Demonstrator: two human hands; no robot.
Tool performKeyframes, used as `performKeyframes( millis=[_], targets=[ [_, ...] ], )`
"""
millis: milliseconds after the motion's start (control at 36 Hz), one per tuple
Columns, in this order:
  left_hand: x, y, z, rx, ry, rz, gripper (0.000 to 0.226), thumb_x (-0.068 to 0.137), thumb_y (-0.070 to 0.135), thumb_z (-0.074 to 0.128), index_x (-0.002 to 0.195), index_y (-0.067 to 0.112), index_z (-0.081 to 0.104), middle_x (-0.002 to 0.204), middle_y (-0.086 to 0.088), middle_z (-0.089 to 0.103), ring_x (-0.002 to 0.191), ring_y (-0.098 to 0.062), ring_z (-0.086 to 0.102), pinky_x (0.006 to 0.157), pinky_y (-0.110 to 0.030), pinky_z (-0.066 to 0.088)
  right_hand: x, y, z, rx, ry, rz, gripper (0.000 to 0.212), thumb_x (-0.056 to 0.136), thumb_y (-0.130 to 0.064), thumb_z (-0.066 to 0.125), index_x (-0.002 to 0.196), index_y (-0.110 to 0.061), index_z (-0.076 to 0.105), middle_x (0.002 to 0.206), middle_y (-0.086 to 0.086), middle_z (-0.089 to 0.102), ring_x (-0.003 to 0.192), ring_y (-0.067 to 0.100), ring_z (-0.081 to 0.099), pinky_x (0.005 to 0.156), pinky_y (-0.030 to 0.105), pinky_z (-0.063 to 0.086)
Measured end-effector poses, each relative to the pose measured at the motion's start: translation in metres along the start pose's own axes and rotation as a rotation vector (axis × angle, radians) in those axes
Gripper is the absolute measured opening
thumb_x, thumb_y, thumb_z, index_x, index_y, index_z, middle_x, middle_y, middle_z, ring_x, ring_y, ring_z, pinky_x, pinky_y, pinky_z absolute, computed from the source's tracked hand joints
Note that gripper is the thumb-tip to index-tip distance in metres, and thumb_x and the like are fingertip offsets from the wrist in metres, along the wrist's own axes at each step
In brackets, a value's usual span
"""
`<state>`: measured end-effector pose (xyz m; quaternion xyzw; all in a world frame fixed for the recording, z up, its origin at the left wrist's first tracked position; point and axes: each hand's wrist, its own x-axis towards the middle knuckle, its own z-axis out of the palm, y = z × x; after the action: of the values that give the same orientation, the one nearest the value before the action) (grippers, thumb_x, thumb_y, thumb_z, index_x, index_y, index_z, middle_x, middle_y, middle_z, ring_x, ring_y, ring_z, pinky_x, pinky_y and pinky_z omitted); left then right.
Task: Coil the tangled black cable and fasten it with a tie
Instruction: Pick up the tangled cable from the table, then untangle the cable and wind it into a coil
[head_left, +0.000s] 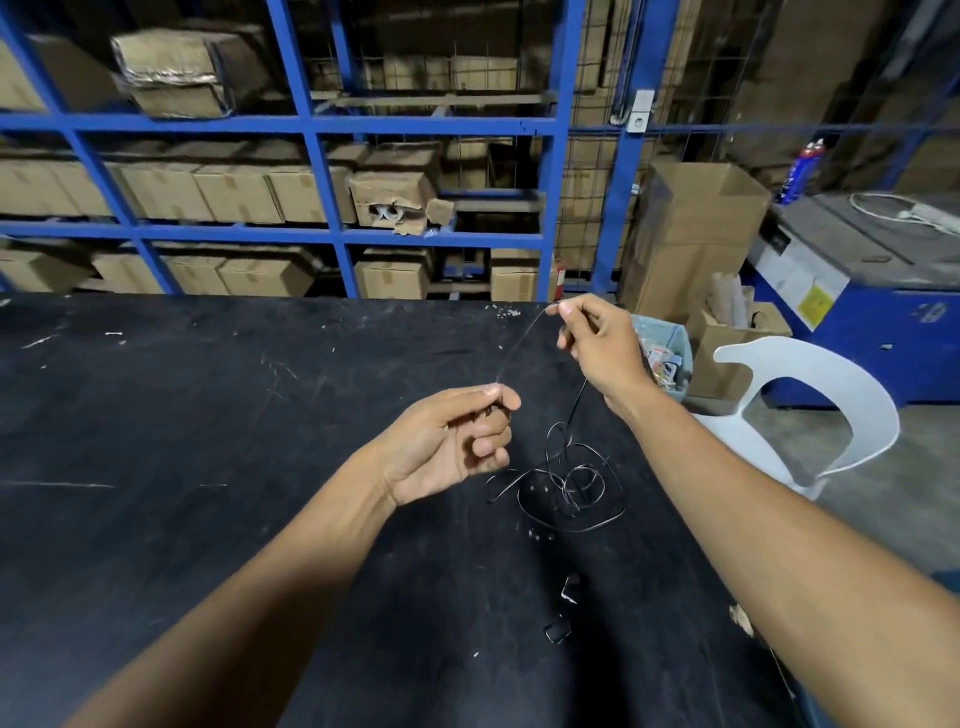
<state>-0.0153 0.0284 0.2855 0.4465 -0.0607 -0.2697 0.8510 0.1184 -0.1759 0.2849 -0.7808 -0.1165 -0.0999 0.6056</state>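
A thin black cable (563, 480) lies in a loose tangle of loops on the black table (208, 415), just right of centre. My left hand (457, 441) pinches one end of it between thumb and forefinger. My right hand (597, 343), raised higher and farther back, pinches the cable farther along. A straight stretch runs taut between the two hands. From my right hand the cable drops down to the tangle. Small dark pieces (558, 631) that may be ties lie on the table nearer to me.
Blue shelving (322, 182) filled with cardboard boxes stands behind the table. To the right are a white plastic chair (821, 405), a small bin with scraps (665, 358), an open carton (696, 234) and a blue machine (883, 312).
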Motion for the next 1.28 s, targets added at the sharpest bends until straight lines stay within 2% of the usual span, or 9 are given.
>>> performKeyframes(
  millis=[194, 306, 389, 500, 639, 889, 1028, 1111, 1278],
  targets=[
    [-0.002, 0.019, 0.021, 0.023, -0.058, 0.118, 0.031, 0.107, 0.025, 0.052, 0.09, 0.01, 0.074, 0.057, 0.004, 0.052, 0.051, -0.009, 0.056, 0.083, -0.034, 0.06, -0.003, 0.009, 0.006, -0.087, -0.007, 0.002, 0.027, 0.107, -0.035, 0.055, 0.088, -0.036, 0.074, 0.058, -0.009, 0.065, 0.052, 0.01, 0.049, 0.061, 0.03, 0.042],
    [-0.001, 0.035, 0.031, 0.005, -0.098, 0.127, 0.041, 0.108, 0.034, 0.05, 0.074, 0.014, 0.061, 0.049, 0.006, 0.049, 0.043, -0.008, 0.05, 0.083, -0.033, 0.061, -0.006, 0.012, 0.003, -0.144, 0.026, 0.012, 0.026, 0.107, -0.035, 0.055, 0.091, -0.032, 0.075, 0.056, -0.011, 0.066, 0.046, 0.001, 0.05, 0.061, 0.027, 0.043],
    [0.0, 0.04, 0.036, 0.023, -0.074, 0.152, 0.042, 0.107, 0.035, 0.049, 0.079, 0.011, 0.07, 0.053, 0.002, 0.057, 0.049, -0.011, 0.059, 0.082, -0.038, 0.062, -0.01, 0.01, -0.001, -0.154, 0.018, -0.002, 0.026, 0.107, -0.034, 0.055, 0.095, -0.026, 0.076, 0.059, -0.007, 0.065, 0.052, 0.002, 0.052, 0.064, 0.027, 0.044],
    [0.0, 0.048, 0.04, 0.039, -0.104, 0.202, 0.038, 0.102, 0.035, 0.054, 0.108, 0.008, 0.08, 0.089, -0.009, 0.082, 0.09, -0.024, 0.081, 0.095, -0.048, 0.06, -0.01, 0.007, -0.007, -0.147, 0.029, -0.038, 0.027, 0.107, -0.032, 0.057, 0.094, -0.019, 0.077, 0.062, -0.004, 0.065, 0.06, 0.01, 0.056, 0.066, 0.029, 0.045],
    [0.006, 0.08, 0.037, 0.026, -0.119, 0.31, 0.047, 0.113, 0.039, 0.036, 0.146, 0.015, 0.061, 0.151, -0.02, 0.059, 0.148, -0.033, 0.049, 0.113, -0.067, 0.041, -0.013, 0.01, -0.01, -0.154, -0.138, -0.11, 0.022, 0.106, -0.029, 0.06, 0.095, -0.021, 0.077, 0.064, -0.006, 0.065, 0.065, 0.007, 0.06, 0.073, 0.031, 0.049],
    [0.012, 0.145, 0.034, 0.101, 0.031, 0.559, 0.046, 0.113, 0.047, 0.026, 0.156, 0.039, 0.04, 0.165, -0.011, 0.044, 0.152, -0.041, 0.039, 0.116, -0.079, 0.022, -0.04, 0.014, 0.001, -0.182, -0.432, -0.105, 0.03, 0.11, -0.042, 0.048, 0.118, -0.037, 0.076, 0.062, -0.008, 0.065, 0.052, 0.002, 0.046, 0.056, 0.02, 0.039],
    [0.02, 0.156, 0.021, 0.297, 0.181, 0.513, 0.044, 0.11, 0.048, 0.033, 0.147, 0.042, 0.056, 0.162, -0.003, 0.05, 0.156, -0.04, 0.03, 0.109, -0.09, 0.008, -0.059, -0.007, 0.002, -0.148, -0.524, -0.13, 0.022, 0.109, -0.038, 0.052, 0.108, -0.04, 0.075, 0.056, -0.005, 0.06, 0.059, 0.004, 0.055, 0.069, 0.02, 0.045],
    [0.02, 0.151, 0.009, 0.5, 0.235, 0.415, 0.044, 0.108, 0.048, 0.037, 0.145, 0.041, 0.06, 0.16, 0.001, 0.052, 0.156, -0.039, 0.03, 0.109, -0.089, 0.004, -0.059, -0.024, -0.007, -0.107, -0.483, -0.153, 0.012, 0.108, -0.03, 0.057, 0.103, -0.025, 0.067, 0.053, -0.004, 0.057, 0.053, 0.007, 0.05, 0.064, 0.026, 0.044],
    [0.019, 0.118, 0.001, 0.927, 0.241, 0.065, 0.04, 0.107, 0.057, 0.038, 0.137, 0.051, 0.064, 0.149, 0.015, 0.062, 0.148, -0.026, 0.045, 0.111, -0.069, 0.033, -0.04, -0.062, -0.024, -0.142, -0.407, -0.295, 0.014, 0.1, -0.027, 0.07, 0.086, -0.025, 0.068, 0.067, -0.01, 0.063, 0.061, 0.003, 0.053, 0.067, 0.031, 0.049]
  ],
)
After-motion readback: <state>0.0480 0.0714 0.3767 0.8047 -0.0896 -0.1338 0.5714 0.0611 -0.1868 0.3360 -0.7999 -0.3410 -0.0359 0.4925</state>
